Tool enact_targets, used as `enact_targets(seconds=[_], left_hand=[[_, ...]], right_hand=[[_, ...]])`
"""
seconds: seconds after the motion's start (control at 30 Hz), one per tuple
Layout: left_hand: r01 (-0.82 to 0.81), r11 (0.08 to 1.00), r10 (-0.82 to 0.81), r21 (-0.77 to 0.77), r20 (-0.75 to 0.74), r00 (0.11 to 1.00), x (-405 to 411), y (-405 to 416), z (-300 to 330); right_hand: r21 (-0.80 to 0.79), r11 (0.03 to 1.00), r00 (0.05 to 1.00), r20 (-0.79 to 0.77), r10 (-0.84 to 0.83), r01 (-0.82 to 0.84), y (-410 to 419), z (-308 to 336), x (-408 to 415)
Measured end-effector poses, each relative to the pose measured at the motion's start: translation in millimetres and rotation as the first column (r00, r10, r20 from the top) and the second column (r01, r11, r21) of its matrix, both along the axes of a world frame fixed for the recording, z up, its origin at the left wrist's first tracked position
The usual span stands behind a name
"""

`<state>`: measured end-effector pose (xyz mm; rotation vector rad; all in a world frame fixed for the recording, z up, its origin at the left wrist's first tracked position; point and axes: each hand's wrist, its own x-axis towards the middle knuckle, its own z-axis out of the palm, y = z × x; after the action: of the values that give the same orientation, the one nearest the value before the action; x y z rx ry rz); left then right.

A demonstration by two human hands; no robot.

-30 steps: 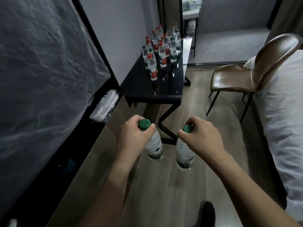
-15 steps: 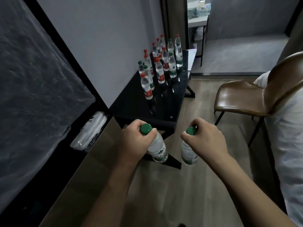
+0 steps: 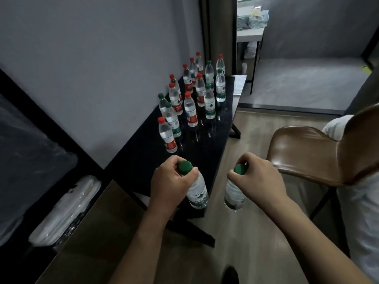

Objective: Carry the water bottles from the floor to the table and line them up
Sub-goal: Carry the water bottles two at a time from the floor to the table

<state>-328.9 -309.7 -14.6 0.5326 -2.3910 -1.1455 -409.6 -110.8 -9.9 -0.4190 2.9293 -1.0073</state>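
- Two green-capped bottles, one per hand, held by the neck.
- Left hand point(image 3: 171, 182): fingers curled round left bottle point(image 3: 197, 190), above the black table point(image 3: 207, 156) near end.
- Right hand point(image 3: 259, 178): fingers curled round right bottle point(image 3: 233, 192), over the floor point(image 3: 246, 232).
- Standing bottles point(image 3: 191, 99): clustered on the table's far end.

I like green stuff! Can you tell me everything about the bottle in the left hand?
The clear plastic water bottle with a round green cap has a white and green label low on its body. It looks full and sealed. The left hand grips its neck just under the cap, so it hangs slightly tilted in the air above the near end of the glossy black table, not yet set down.
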Motion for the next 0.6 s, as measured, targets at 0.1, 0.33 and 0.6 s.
enact_targets(seconds=[0.1,0.33,0.6], left_hand=[[-0.003,1.0,0.002,-0.01,-0.026,1.0,-53,-5,6],[-0.044,0.999,0.044,-0.001,0.045,0.998,-145,-6,4],[-0.19,0.98,0.197,-0.062,0.136,0.971,-236,5,-3]], right_hand=[[-0.025,1.0,0.999,-0.028,-0.018,0.017,-4,7,-53],[-0.059,0.997,0.999,-0.03,-0.041,0.039,-1,-2,-159],[-0.061,0.986,0.985,0.077,0.158,-0.153,-3,-26,-280]])
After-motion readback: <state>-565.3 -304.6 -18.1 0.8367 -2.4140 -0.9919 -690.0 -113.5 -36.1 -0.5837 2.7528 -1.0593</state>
